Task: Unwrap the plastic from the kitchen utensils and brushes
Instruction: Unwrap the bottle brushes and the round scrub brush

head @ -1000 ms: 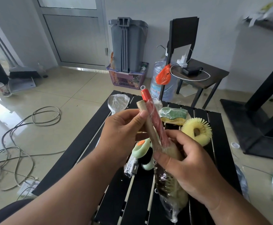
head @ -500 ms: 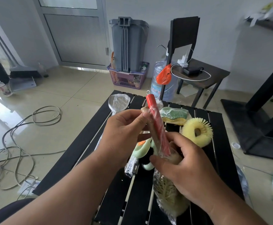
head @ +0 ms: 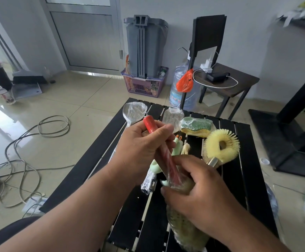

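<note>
Two hands (left (head: 140, 148), right (head: 200, 195)) grip one brush (head: 168, 164).

The red-handled brush (head: 163, 157) tipped over leftward, its red end dropping from near the sponge (head: 196, 127) to just below the wrapped spoon (head: 135, 111); the left hand (head: 140, 148) moved up the handle with it, closing its grip near the red tip; the wooden stick held beside the handle a second ago went out of sight; the right hand (head: 200, 195) slid lower over the plastic (head: 169, 171) at the bristle end; green utensils (head: 177, 148) on the surface, earlier covered, came into view.
</note>
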